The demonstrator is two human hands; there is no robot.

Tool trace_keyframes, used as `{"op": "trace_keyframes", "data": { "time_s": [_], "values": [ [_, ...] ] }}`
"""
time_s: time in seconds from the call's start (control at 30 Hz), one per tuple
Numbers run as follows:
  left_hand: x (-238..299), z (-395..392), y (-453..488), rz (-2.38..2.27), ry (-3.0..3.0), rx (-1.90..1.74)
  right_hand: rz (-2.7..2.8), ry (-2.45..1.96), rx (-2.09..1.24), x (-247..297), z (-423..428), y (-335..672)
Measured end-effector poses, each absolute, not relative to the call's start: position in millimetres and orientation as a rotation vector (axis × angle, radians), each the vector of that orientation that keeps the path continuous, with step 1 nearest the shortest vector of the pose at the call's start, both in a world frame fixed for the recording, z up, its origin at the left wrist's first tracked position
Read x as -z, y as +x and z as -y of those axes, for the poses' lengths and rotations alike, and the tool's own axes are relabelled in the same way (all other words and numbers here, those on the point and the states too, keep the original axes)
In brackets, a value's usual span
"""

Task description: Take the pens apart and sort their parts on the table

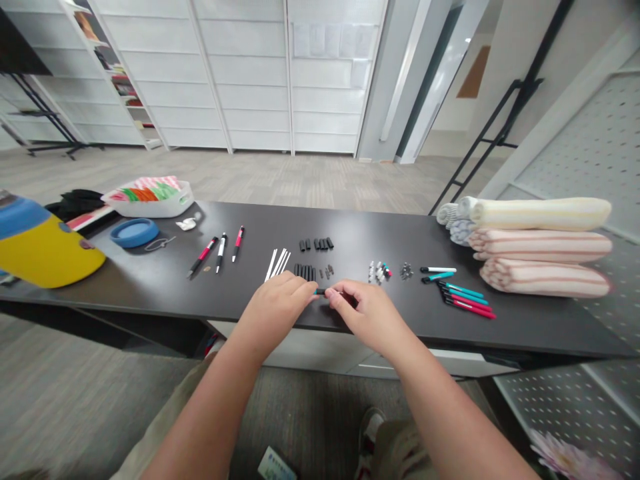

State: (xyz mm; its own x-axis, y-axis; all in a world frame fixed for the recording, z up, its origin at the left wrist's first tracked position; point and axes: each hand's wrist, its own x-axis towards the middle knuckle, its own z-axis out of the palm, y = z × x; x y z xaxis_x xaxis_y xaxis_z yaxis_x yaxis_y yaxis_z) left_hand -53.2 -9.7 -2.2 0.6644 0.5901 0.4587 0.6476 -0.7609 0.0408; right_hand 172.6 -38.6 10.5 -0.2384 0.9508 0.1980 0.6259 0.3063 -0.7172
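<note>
At the table's front edge my left hand (281,300) and my right hand (367,310) meet with pinched fingers. Between them they hold a small black pen part (321,291), with a bit of teal at its left end; my fingers cover most of it. Just beyond lie white refill tubes (278,263), black grip sleeves (305,272) and small springs (327,271). Farther back is a row of short black pieces (317,245). Right of my hands are little white and coloured caps (380,272), small metal parts (407,271) and teal, red and white pen barrels (465,299).
Three pens (221,253) lie left of centre on the dark table (240,293). Farther left are a blue round lid (134,233), a white basket (173,205) of colourful packets and a yellow-and-blue container (45,250). Rolled towels (543,243) are stacked at the right.
</note>
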Motion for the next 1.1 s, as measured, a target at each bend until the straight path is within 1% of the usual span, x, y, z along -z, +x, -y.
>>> {"op": "trace_keyframes", "data": {
  "time_s": [0.1, 0.2, 0.37, 0.97, 1.1],
  "values": [
    [0, 15, -48, 1.019, -2.744, 0.549, 1.99, -1.388, -0.684, -12, 39, 170],
    [2, 20, -45, 1.01, -2.712, 0.482, 2.041, -1.333, -0.72, -11, 38, 171],
    [6, 27, -41, 1.071, -2.634, 0.485, 2.104, -1.28, -0.721, -10, 37, 174],
    [2, 29, -27, 1.352, -2.568, 0.367, 1.94, -1.266, -0.864, -12, 37, 176],
    [1, 30, -26, 1.387, -2.538, 0.353, 1.936, -1.271, -0.843, -10, 36, 177]
  ]
}}
